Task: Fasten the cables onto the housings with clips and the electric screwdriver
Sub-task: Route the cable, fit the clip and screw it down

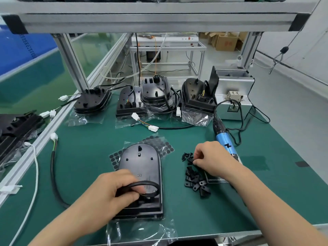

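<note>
A black dome-shaped housing (140, 162) lies flat on a plastic bag at the front of the green mat. My left hand (115, 190) grips its black cable (147, 183), bent into a loop over the housing's near end. To the right lies a pile of black clips (195, 181). My right hand (211, 158) pinches a clip at the top of that pile. The blue electric screwdriver (224, 139) lies on the mat just behind my right hand, tip towards me.
Several more housings (156, 93) with cables stand in a row at the back of the mat. A metal screw feeder box (234, 93) sits back right. A sheet of black round pads (159, 144) lies under the housing. Aluminium frame posts rise at back left and right.
</note>
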Tool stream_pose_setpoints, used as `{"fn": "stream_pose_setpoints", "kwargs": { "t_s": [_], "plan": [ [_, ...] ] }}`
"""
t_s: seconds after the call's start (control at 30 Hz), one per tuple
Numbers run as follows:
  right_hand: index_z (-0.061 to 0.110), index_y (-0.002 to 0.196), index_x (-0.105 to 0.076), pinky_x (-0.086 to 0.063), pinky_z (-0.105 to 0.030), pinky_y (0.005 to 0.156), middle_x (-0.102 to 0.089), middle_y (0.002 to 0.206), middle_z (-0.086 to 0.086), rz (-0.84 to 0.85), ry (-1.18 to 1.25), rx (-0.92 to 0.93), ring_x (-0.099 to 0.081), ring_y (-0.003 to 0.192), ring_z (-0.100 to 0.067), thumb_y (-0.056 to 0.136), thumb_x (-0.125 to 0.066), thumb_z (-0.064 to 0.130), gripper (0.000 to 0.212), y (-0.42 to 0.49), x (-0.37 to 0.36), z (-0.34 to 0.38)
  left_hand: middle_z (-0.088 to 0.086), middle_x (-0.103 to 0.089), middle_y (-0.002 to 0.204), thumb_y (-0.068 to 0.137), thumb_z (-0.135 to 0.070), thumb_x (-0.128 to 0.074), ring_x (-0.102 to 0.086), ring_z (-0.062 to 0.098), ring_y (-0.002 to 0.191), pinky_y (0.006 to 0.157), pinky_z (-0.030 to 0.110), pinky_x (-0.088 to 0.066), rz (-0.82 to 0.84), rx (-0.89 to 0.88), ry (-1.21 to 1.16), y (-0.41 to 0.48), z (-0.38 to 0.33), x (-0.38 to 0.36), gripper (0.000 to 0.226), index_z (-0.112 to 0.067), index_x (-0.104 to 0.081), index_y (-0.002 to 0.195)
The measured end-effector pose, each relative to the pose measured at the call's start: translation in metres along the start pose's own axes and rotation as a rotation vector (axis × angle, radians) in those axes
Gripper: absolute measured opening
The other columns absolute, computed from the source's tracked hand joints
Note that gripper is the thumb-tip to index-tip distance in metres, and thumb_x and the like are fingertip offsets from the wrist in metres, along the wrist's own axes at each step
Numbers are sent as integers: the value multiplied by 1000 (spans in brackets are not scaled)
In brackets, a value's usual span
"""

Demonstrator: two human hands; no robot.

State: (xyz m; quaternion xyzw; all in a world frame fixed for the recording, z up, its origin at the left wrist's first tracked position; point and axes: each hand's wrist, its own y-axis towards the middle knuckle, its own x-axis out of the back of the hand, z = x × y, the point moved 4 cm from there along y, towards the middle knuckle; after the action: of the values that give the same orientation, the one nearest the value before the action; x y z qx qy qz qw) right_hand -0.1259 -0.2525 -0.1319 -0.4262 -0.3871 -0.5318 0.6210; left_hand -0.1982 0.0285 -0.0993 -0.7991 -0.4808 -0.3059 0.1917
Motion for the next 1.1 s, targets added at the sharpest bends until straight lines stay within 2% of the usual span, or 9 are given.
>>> {"fn": "stream_pose_setpoints", "kwargs": {
  "t_s": [0.1,0.2,0.3,0.47,0.63,0.87,0.93,1.03,1.1],
  "plan": [
    [21,86,-64,-47,-27,76,-63,83,8,-67,33,12,-61,85,-16,89,-66,18,5,-4,8,-2,-12,-69,84,84,-8,-77,-66,8,80,71,12,-46,-84,69,-114,-2,4,-4,32,-40,-77,84],
    [11,84,-66,-55,-26,67,-69,72,-1,-97,712,22,-67,68,-18,90,-67,3,10,-16,20,5,-6,-70,79,84,-9,-77,-62,3,70,68,14,-45,-121,141,-211,-2,5,-11,30,-38,-77,82],
    [4,87,-68,-54,-19,59,-67,70,-6,76,1319,71,-65,62,-12,84,-70,4,4,-37,17,33,9,-72,81,87,-6,-74,-57,10,69,69,26,-45,-103,197,-315,1,6,-18,28,-34,-76,84],
    [4,88,-68,-54,-17,57,-66,73,-10,305,1647,95,-65,61,-11,77,-71,8,12,-65,-9,74,4,-72,82,86,-1,-74,-59,11,70,68,23,-48,-178,218,-418,-1,7,-22,31,-32,-74,84],
    [10,87,-72,-57,-20,64,-70,81,-12,285,1721,118,-71,73,-19,74,-78,5,15,-78,-27,84,12,-73,90,85,2,-74,-62,15,76,75,33,-52,-220,228,-453,-1,8,-23,34,-32,-75,87],
    [16,85,-73,-56,-23,70,-71,91,-13,103,1657,140,-68,81,-16,69,-85,8,21,-81,-40,81,13,-71,85,85,1,-73,-60,14,72,68,23,-50,-204,220,-469,-1,8,-22,20,-19,-75,86],
    [19,86,-72,-56,-23,71,-73,91,-8,-38,1517,212,-69,82,-17,74,-80,7,18,-83,-39,81,12,-71,84,86,0,-73,-60,13,71,68,23,-49,-202,216,-466,-1,8,-22,20,-20,-75,86],
    [24,95,-72,-54,-19,74,-73,94,5,-404,1030,462,-70,83,-13,86,-70,6,20,-92,-29,82,9,-71,81,86,-2,-73,-59,14,71,70,30,-50,-206,213,-447,-2,8,-23,22,-24,-75,86],
    [18,99,-72,-53,-20,79,-71,100,11,-569,811,638,-70,90,-13,87,-68,1,21,-98,-28,87,8,-72,82,85,-7,-74,-60,14,72,72,36,-52,-212,212,-440,-1,7,-23,18,-24,-74,86]
  ]
}}
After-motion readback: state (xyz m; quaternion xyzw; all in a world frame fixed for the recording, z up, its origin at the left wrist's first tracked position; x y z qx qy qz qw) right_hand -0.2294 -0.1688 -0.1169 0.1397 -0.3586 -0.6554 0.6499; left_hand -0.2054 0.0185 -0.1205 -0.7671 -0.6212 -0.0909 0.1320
